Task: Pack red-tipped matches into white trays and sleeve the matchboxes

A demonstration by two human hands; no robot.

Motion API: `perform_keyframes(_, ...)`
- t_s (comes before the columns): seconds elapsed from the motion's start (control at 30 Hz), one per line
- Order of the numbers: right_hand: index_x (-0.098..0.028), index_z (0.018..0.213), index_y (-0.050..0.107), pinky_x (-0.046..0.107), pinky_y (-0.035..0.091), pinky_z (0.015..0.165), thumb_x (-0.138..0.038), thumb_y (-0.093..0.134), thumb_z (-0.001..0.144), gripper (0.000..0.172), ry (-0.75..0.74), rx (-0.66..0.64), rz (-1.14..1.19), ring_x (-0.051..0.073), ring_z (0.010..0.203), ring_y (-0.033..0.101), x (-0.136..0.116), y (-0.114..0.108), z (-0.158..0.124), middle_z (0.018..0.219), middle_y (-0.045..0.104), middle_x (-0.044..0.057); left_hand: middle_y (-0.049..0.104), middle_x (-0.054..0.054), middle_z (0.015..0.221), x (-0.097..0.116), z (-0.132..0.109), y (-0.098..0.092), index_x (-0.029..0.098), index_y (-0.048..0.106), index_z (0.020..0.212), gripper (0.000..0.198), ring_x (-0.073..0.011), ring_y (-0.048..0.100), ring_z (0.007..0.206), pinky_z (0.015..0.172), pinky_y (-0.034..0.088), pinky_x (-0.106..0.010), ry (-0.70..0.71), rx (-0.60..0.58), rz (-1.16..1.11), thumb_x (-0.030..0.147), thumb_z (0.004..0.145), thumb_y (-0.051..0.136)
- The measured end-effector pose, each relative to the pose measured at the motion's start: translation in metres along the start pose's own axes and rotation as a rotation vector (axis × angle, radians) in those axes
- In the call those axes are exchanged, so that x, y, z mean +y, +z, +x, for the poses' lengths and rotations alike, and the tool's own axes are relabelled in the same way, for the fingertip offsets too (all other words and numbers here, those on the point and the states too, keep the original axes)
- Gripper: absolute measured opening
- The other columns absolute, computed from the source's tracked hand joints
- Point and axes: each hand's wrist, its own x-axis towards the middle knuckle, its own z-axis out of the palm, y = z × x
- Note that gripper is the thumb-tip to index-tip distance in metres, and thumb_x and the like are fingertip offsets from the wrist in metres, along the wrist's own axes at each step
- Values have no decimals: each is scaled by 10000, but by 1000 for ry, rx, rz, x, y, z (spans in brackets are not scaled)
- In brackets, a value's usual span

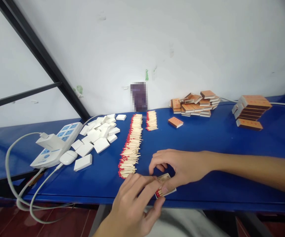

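Note:
At the table's front edge lies a small white matchbox tray (170,191), with several red-headed matches (159,192) in its near left part and a bare bottom further back. My left hand (134,200) grips the tray's left end between thumb and fingers. My right hand (182,168) holds it from the right, the thumb pressed down inside beside the matches and the fingers curled over the far side. Part of the tray is hidden under my hands. Just beyond my left fingers runs a long row of loose matches (131,148), with a shorter row of matches (152,120) behind it.
White empty-looking trays (93,135) are heaped at left, beside a power strip (65,138) with a charger and looping cables. Orange matchbox sleeves (196,107) are piled at the back; one sleeve (175,122) lies apart. Stacked matchboxes (253,107) stand far right. A wall borders the blue table (206,138).

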Motion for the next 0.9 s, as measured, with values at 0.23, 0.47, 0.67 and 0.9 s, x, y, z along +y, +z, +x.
perform_keyframes(0.23, -184, 1116, 650, 259, 438, 739, -472, 764, 808, 437, -42, 11, 85, 131, 795, 531, 4, -5, 0, 903, 567, 0, 727, -71, 1015, -2, -5, 3, 159, 648, 1149, 277, -209, 631, 842, 739, 540, -345, 30, 2, 44, 126, 874, 656)
perform_keyframes(0.47, -174, 1002, 645, 262, 394, 673, -497, 802, 716, 459, -206, 111, -67, 138, 732, 488, 11, 9, 0, 815, 534, -9, 690, -102, 1112, -3, -9, 1, 170, 639, 1162, 287, -206, 635, 918, 799, 538, -319, 39, 26, 94, 141, 877, 647)
perform_keyframes(0.67, -145, 999, 655, 280, 360, 638, -454, 674, 830, 353, -266, 208, -254, 161, 730, 469, 15, 22, -4, 818, 551, 26, 562, 21, 657, -25, -13, -34, 192, 623, 837, 122, -130, 511, 619, 677, 413, -294, -62, 81, 175, 75, 871, 630)
perform_keyframes(0.9, -139, 1000, 645, 282, 364, 653, -439, 632, 855, 334, -281, 214, -306, 156, 722, 448, 15, 22, -4, 800, 523, 13, 447, 58, 623, -51, -23, -48, 201, 654, 957, 45, -92, 455, 515, 499, 359, -207, -275, -119, 113, 207, 934, 616)
